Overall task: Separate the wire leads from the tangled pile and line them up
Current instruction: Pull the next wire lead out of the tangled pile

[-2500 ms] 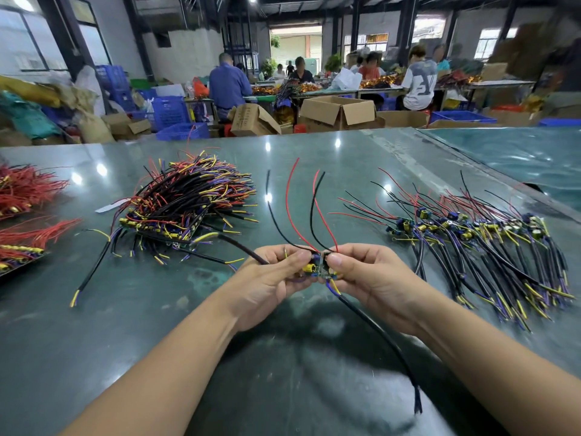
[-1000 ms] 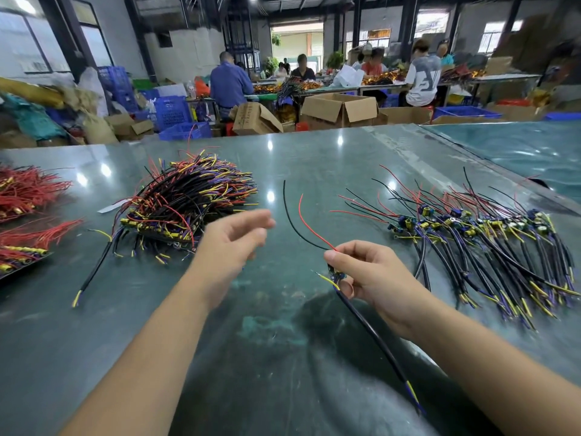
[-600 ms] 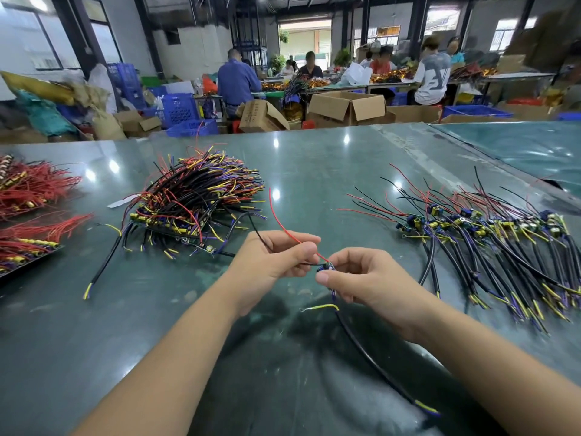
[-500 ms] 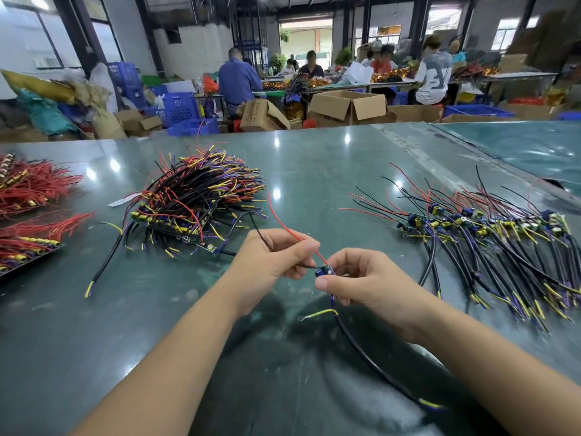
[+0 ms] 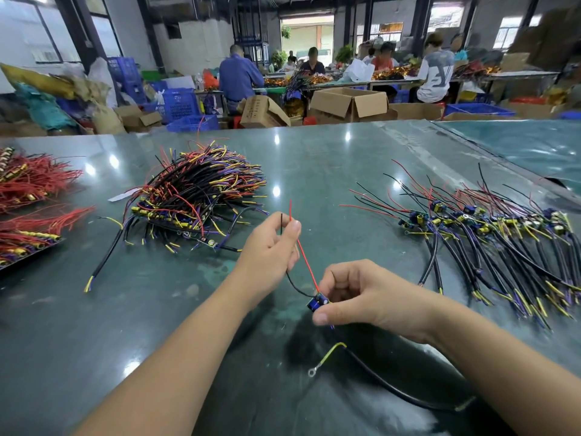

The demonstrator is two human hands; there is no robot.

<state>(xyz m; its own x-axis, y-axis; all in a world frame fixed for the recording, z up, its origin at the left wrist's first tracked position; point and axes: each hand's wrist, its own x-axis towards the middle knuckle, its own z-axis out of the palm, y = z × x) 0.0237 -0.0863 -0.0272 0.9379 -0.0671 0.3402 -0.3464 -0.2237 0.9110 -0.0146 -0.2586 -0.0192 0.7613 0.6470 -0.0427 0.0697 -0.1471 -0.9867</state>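
Observation:
A tangled pile of black, red, yellow and purple wire leads lies on the green table at the left. A lined-up row of separated leads spreads across the right. My right hand pinches one lead's small blue component above the table. Its thick black cable and a yellow wire with a ring terminal trail down toward me. My left hand pinches that lead's thin red wire and thin black wire near their tips, holding them up.
Bundles of red wires lie at the table's left edge, some on a dark tray. A second green table adjoins at the right. Cardboard boxes, blue crates and seated people fill the background.
My left hand has slid along the thin red and black wires away from the component and raised them, so the red wire is straight. My right hand has stayed on the component.

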